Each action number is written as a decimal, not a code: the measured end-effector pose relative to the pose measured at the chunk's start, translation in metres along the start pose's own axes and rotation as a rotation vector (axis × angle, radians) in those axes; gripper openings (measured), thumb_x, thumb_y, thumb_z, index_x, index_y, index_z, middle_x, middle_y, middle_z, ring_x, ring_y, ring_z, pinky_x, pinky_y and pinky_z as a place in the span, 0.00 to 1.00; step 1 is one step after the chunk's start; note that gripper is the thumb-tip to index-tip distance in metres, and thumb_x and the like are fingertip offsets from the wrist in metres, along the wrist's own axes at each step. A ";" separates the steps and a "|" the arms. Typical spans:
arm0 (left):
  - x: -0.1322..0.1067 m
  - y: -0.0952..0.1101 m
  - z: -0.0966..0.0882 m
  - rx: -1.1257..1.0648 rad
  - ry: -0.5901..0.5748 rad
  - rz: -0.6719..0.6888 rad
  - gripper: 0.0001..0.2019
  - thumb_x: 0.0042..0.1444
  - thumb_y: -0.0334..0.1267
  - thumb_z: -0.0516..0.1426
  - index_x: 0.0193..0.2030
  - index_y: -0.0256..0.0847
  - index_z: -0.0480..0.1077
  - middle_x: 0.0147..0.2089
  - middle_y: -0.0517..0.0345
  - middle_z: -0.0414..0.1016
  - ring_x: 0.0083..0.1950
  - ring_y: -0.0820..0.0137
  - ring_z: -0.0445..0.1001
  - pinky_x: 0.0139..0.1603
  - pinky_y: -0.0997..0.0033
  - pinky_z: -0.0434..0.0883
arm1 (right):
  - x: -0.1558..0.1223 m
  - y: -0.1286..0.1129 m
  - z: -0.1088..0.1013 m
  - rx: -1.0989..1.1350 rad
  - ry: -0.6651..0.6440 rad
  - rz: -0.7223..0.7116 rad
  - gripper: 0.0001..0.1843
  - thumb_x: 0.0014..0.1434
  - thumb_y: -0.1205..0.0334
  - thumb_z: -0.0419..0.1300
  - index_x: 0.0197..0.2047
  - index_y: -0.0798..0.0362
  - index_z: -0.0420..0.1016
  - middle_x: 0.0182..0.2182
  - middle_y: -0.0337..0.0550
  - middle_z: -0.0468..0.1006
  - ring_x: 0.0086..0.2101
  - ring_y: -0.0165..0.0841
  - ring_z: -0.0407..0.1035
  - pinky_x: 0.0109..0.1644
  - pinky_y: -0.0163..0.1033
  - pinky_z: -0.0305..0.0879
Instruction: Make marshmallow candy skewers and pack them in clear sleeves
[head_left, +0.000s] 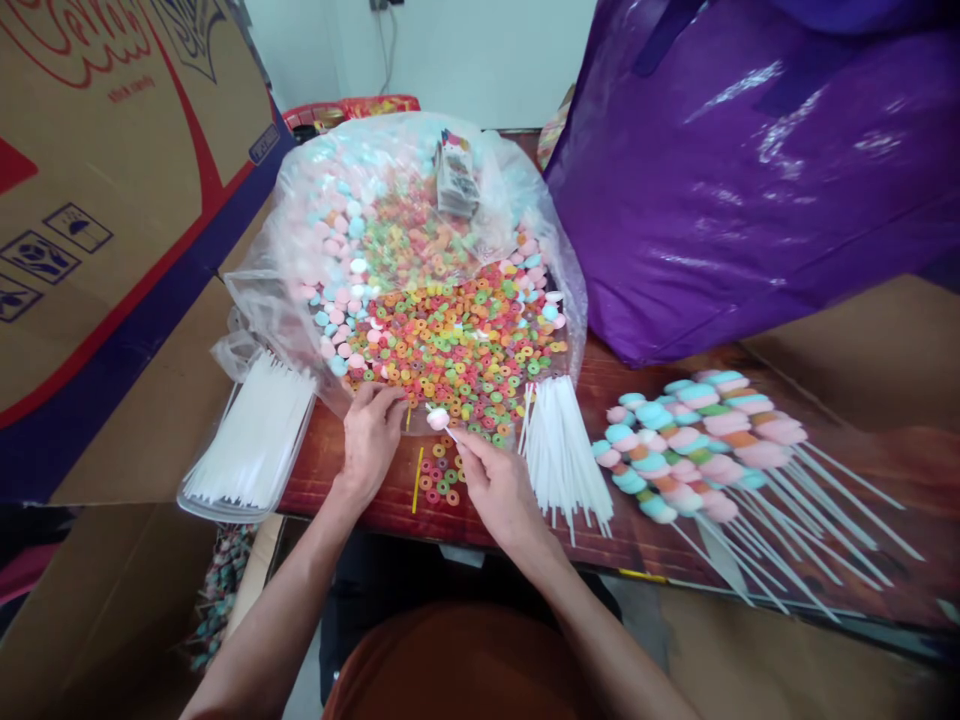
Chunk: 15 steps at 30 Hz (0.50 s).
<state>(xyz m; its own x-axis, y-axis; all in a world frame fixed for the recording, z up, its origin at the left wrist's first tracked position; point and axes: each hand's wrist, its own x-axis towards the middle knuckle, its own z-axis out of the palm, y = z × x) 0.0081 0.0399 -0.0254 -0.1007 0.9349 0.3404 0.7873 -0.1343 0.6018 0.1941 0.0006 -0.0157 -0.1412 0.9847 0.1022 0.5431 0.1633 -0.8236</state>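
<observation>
My right hand (pixel 495 485) grips a thin white stick (pixel 451 434) between thumb and fingers. A pink and white marshmallow (pixel 438 420) is on the stick's far end. To its left, my left hand (pixel 371 440) reaches to the near edge of a heap of colourful candy rings (pixel 457 345), its fingers bent together; whatever is between them is hidden. Several loose rings (pixel 439 474) lie on the table between my hands. Pink, blue and white marshmallows (pixel 341 300) surround the heap on a clear plastic bag (pixel 281 215).
White sticks (pixel 251 435) fill a clear tray at left; another bundle of sticks (pixel 562 455) lies beside my right hand. Finished candy skewers (pixel 697 440) are piled at right. A large carton (pixel 142 190) and a purple bag (pixel 750 180) flank the red-brown table (pixel 330 470).
</observation>
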 end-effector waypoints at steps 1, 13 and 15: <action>0.000 0.002 0.000 0.028 -0.022 0.022 0.06 0.62 0.33 0.57 0.40 0.41 0.77 0.42 0.53 0.74 0.40 0.68 0.74 0.42 0.71 0.70 | 0.000 0.000 0.000 0.001 0.002 0.003 0.20 0.65 0.65 0.51 0.53 0.53 0.81 0.40 0.47 0.86 0.37 0.38 0.80 0.46 0.42 0.74; 0.008 0.031 0.003 0.425 -0.150 -0.052 0.08 0.63 0.35 0.54 0.44 0.42 0.74 0.39 0.48 0.74 0.39 0.62 0.74 0.32 0.70 0.65 | -0.002 0.001 -0.001 -0.016 -0.008 -0.013 0.20 0.65 0.66 0.52 0.54 0.52 0.80 0.41 0.46 0.86 0.36 0.38 0.80 0.45 0.41 0.75; 0.005 0.030 0.002 0.423 -0.134 -0.047 0.09 0.64 0.35 0.53 0.44 0.42 0.74 0.38 0.48 0.74 0.38 0.62 0.74 0.32 0.70 0.64 | -0.002 0.003 -0.002 -0.031 0.005 -0.017 0.20 0.65 0.65 0.52 0.53 0.52 0.80 0.40 0.47 0.86 0.35 0.38 0.80 0.44 0.41 0.75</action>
<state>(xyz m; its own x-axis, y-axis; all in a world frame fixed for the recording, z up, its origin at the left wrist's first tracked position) 0.0323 0.0410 -0.0077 -0.0848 0.9748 0.2062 0.9661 0.0298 0.2566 0.1980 -0.0012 -0.0170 -0.1463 0.9821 0.1187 0.5661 0.1815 -0.8041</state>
